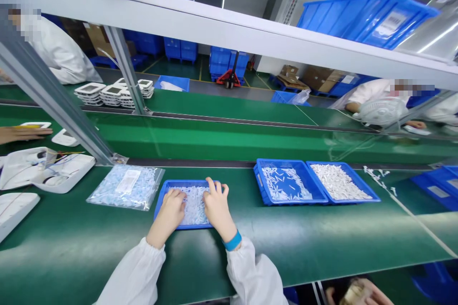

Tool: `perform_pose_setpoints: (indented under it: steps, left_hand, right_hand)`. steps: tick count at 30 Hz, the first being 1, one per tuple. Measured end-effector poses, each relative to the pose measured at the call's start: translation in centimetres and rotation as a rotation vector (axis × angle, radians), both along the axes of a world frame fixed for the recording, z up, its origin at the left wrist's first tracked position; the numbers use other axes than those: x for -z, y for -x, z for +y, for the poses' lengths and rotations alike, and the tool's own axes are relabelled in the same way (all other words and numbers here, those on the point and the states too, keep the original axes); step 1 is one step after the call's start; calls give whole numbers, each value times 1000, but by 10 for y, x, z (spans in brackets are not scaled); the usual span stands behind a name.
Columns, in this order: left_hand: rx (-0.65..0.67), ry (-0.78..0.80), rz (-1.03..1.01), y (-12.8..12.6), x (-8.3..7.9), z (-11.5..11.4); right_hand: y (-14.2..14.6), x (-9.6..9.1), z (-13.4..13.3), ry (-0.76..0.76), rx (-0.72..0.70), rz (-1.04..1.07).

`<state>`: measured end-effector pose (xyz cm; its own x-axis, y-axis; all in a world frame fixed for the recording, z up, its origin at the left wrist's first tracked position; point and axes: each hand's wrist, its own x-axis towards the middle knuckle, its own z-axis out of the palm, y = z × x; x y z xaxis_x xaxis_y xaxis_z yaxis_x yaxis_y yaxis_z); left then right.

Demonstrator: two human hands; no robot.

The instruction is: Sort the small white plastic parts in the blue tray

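A shallow blue tray point(195, 226) in front of me holds many small, pale blue-white pieces point(194, 205). My left hand point(171, 209) reaches over its left side, fingers curled down among the pieces; what they hold, if anything, is hidden. Over the right side is my right hand point(217, 206), a blue band at its wrist, with fingers apart and some raised, the thumb side touching the pieces. Left of the tray lies a clear bag point(125, 187) of similar pale blue pieces with a white label.
Two blue trays hold white parts: sparse in the left tray point(263, 190), heaped in the right tray point(374, 195). Loose white parts point(381, 176) lie farther right. White housings point(71, 171) and a co-worker's hand point(26, 134) are at left. A metal post point(93, 133) and overhead shelf point(229, 21) frame the bench.
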<state>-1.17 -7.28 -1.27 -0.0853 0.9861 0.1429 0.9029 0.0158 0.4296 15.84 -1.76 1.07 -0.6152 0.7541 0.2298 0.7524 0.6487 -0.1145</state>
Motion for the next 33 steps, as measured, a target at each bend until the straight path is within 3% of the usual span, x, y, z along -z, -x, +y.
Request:
perform_pose_setpoints:
  steps: [7, 18, 33]
  left_hand:
    - [-35, -2, 3, -1, 6, 1]
    - [24, -80, -39, 4, 12, -4]
    - [-5, -47, -40, -1, 2, -4]
  right_hand:
    - [1, -4, -3, 10, 8, 2]
    - [-3, -12, -1, 94, -70, 49]
    - [-3, -12, -1, 118, -64, 45]
